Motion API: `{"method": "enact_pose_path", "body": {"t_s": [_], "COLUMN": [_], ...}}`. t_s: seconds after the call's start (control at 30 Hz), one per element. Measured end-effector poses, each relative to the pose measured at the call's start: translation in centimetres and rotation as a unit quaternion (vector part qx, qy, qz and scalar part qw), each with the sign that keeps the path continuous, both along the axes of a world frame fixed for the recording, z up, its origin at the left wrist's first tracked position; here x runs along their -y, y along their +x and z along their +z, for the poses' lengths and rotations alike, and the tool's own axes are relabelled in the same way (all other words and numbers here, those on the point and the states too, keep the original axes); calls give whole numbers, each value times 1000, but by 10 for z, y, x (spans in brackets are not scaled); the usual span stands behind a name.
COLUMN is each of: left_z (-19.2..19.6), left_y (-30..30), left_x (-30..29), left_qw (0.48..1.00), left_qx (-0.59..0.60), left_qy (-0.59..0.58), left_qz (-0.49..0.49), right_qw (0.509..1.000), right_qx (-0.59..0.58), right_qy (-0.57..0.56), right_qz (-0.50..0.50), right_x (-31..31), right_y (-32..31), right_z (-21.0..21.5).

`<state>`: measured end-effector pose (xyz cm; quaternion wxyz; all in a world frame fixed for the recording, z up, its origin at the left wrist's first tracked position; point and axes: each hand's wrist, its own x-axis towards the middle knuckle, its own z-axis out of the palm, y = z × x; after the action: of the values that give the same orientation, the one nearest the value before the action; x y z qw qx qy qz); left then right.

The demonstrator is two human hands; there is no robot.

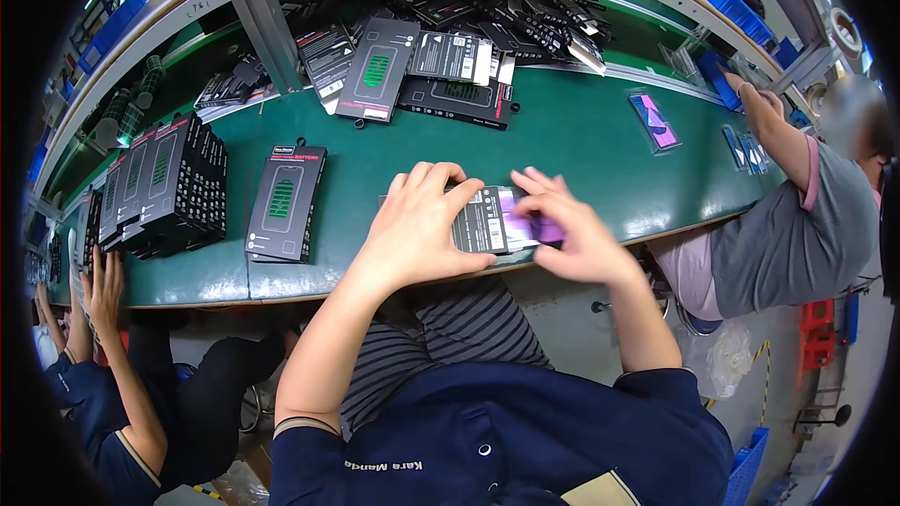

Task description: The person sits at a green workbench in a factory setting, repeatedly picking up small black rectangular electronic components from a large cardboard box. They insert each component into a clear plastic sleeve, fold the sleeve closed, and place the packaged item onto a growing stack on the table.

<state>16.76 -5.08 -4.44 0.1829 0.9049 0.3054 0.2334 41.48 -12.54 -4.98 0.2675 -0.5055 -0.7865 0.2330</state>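
Note:
On the green table in front of me lies a flat black battery box (483, 220), its printed back facing up. My left hand (412, 225) grips it, with the thumb along the near edge and the fingers over the far edge. At the box's right end, a purple battery in clear plastic (517, 215) sticks partly out of the opening. My right hand (586, 239) closes around the outer part of that battery, its fingers slightly blurred by motion. A closed black box (286, 201) with a green battery picture lies to the left of my hands.
A loose heap of black boxes (375, 66) fills the far side under the shelf. Upright boxes (173, 178) are stacked at left. Another purple battery in a clear tray (654, 120) lies at right. Co-workers sit on both sides, one person's hand (103, 290) beside the stack.

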Motion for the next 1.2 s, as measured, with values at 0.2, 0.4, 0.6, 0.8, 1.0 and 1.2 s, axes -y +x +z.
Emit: {"method": "enact_pose_path", "body": {"t_s": [0.2,0.4,0.6,0.8,1.0,1.2], "left_z": [20,-4,-30,-26,-17,18], "left_y": [-9,14,9,2,2,-19], "left_x": [4,20,22,15,16,26], "left_qw": [986,888,855,891,857,743], "left_qx": [97,426,500,410,502,618], "left_qy": [-127,81,26,133,52,-255], "left_qz": [44,156,136,145,103,-15], "right_qw": [887,728,740,718,741,894], "right_qx": [-454,-656,-645,-665,-657,-248], "right_qy": [51,-191,-185,-206,-137,374], "right_qz": [-62,60,39,14,-8,-14], "right_x": [-1,-16,-27,-25,-27,-38], "right_y": [-60,-97,-110,-114,-117,-113], "right_z": [6,52,51,42,36,19]}}
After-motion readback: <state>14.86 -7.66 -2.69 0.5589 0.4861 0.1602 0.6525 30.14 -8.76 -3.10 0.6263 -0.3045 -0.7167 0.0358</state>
